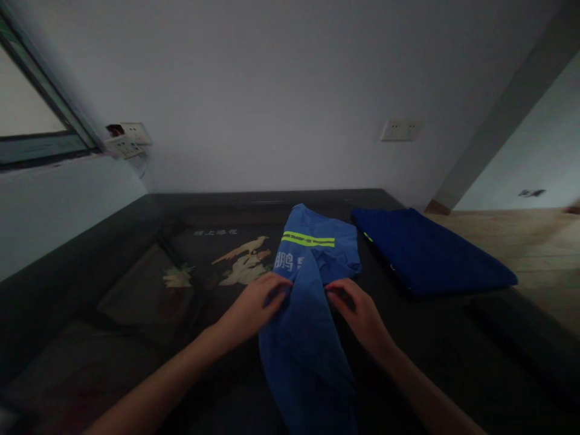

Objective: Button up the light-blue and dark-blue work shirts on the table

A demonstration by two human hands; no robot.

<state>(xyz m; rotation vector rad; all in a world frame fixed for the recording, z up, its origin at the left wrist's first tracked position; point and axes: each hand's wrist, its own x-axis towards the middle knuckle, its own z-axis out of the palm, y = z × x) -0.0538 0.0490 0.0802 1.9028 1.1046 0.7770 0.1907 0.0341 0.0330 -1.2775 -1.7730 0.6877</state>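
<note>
A blue work garment lies partly folded on the dark tabletop, with a yellow-green stripe and white lettering on its far part. One narrow length of it, perhaps a sleeve, runs from the middle toward me. My left hand is closed on the left edge of this length, just below the lettering. On the opposite edge my right hand has its thumb and fingers curled together at the cloth. The near end of the garment runs out of the bottom of the view.
A folded dark blue cloth item lies to the right on the dark table. A bird picture decorates the tabletop at left. Behind stands a white wall with sockets; a window is at far left.
</note>
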